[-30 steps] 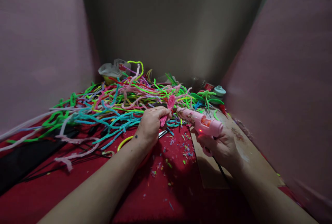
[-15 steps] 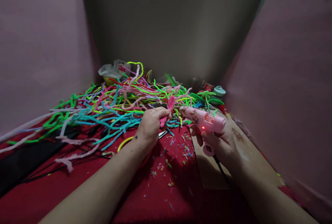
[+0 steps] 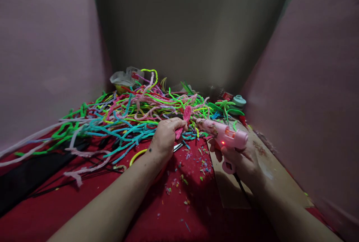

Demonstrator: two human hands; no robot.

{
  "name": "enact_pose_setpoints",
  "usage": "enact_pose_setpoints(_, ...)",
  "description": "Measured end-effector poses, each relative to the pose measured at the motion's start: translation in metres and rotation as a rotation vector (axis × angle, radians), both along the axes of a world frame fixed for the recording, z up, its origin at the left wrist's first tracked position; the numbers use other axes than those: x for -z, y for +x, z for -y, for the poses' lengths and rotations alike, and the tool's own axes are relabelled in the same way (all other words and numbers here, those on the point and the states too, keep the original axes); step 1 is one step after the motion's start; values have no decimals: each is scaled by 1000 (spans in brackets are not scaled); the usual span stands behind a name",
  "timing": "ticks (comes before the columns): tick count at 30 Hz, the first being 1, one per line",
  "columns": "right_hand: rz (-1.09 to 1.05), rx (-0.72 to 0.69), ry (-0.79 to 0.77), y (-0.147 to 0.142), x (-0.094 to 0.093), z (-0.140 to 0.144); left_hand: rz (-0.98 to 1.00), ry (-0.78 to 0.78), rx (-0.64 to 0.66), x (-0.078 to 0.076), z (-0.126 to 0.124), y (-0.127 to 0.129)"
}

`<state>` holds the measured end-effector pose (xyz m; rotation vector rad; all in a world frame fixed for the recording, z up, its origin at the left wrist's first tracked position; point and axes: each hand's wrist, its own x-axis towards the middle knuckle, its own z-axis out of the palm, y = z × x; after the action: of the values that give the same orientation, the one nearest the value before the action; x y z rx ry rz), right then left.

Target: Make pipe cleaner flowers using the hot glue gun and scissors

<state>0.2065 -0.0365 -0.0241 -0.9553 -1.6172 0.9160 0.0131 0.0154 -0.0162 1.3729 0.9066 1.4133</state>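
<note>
My left hand (image 3: 165, 134) pinches a pink fuzzy pipe-cleaner piece (image 3: 187, 114), whose looped, petal-like end sticks up beyond my fingers. In my right hand (image 3: 243, 160) is a pink hot glue gun (image 3: 220, 133), its red light lit and its stained nozzle pointing left toward the pink piece. A small gap separates nozzle and piece. Under my left wrist lie scissors with a yellow handle (image 3: 137, 156); their metal blades (image 3: 178, 146) show just past the hand. Behind both hands spreads a heap of coloured pipe cleaners (image 3: 140, 111).
Bits of cut fuzz (image 3: 202, 165) litter the red cloth (image 3: 168, 216). A brown board (image 3: 269, 171) lies under the right forearm. A green pipe-cleaner plant (image 3: 225, 105) and a pale blue-green container (image 3: 239, 101) stand at the back right. Pink walls rise on both sides.
The whole view has shifted slightly, so everything sits a little further right and lower. Both hands keep the same hold on the pink piece and the glue gun.
</note>
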Motion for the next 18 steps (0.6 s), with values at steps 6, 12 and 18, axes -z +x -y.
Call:
enact_pose_setpoints(6, 18, -19, -19, 0, 1, 1, 22, -30, 7, 3, -1, 0)
enact_pose_setpoints(12, 15, -13, -10, -4, -1, 3, -5, -23, 12, 3, -1, -1)
enact_pose_setpoints(18, 15, 16, 15, -3, 0, 3, 38, -82, 30, 5, -2, -1)
